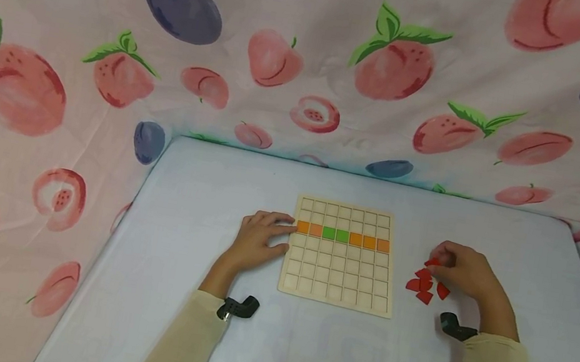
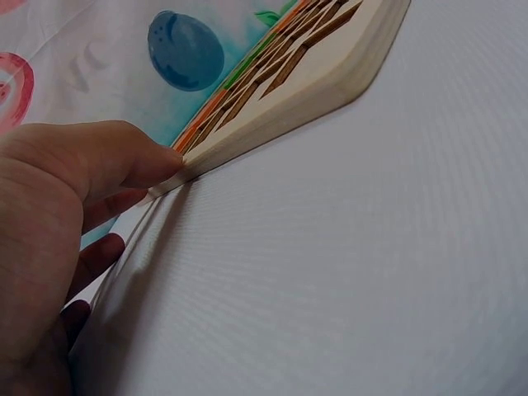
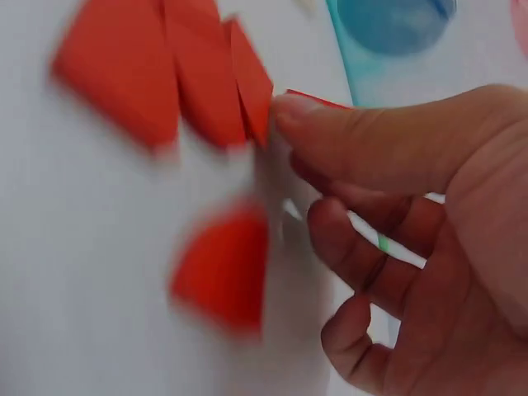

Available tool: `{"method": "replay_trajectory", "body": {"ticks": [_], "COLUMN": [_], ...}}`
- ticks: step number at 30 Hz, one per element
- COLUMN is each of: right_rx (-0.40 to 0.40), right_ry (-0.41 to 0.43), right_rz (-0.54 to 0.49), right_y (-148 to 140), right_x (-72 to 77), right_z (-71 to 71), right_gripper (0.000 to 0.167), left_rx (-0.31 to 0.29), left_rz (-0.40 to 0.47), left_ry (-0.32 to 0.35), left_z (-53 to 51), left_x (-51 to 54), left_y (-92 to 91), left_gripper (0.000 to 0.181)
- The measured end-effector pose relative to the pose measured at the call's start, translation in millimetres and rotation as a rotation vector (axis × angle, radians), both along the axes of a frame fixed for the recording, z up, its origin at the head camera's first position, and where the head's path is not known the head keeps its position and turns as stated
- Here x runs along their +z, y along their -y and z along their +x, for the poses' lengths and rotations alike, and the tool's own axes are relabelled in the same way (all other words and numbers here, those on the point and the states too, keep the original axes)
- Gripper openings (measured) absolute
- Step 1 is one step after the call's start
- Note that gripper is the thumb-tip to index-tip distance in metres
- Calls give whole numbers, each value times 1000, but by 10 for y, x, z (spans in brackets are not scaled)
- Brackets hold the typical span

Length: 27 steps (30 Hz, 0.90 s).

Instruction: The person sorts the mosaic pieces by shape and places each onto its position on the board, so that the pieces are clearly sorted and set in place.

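A square wooden grid board (image 1: 334,277) lies on the table; orange tiles (image 1: 363,241) and green tiles (image 1: 335,234) fill one row across it. At the board's left edge is my left hand (image 1: 256,242), fingers extended and the thumb touching the rim (image 2: 272,136) in the left wrist view. To the right of the board, my right hand (image 1: 464,270) pinches a red piece (image 3: 318,98) between thumb and index finger; most of that piece is hidden. Below these fingers lies a small pile of red wedge-shaped pieces (image 1: 424,284), blurred in the right wrist view.
A pale cloth covers the table (image 1: 162,230). Behind and to the left hangs a fruit-patterned curtain (image 1: 305,12). Each wrist carries a black camera mount, one at the left wrist (image 1: 238,307) and one at the right wrist (image 1: 456,327).
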State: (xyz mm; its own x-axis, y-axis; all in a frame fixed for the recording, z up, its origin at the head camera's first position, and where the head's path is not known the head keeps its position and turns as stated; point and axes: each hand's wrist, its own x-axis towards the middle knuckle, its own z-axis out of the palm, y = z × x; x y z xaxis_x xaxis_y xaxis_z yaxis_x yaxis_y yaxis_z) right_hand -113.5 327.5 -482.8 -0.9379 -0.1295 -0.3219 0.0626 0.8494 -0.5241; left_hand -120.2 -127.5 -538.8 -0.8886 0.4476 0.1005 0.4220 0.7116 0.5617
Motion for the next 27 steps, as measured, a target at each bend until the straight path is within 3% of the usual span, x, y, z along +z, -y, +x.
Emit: {"method": "replay_trajectory", "body": {"ticks": [7,14,23,27], "right_rx": [-7,40,65,71], "right_ry": [-8,-36,-22,-19], "right_rz": [-126,-303,-398,-433], "right_y": [457,893,1177,1323], "right_x": [-9,-49,-116,-132], "right_z": [-88,-183,-260,-253], "right_gripper": [21,22,28,21], "left_rx": [-4,2,3,4], "left_rz": [16,12,3,7], "left_ry": [-4,-7,-1,-1], "left_z": [5,5,9,9], "left_x": [-8,-16,-3,-12], "left_y": [3,4,6,9], "left_gripper": [43,42,43,43]}}
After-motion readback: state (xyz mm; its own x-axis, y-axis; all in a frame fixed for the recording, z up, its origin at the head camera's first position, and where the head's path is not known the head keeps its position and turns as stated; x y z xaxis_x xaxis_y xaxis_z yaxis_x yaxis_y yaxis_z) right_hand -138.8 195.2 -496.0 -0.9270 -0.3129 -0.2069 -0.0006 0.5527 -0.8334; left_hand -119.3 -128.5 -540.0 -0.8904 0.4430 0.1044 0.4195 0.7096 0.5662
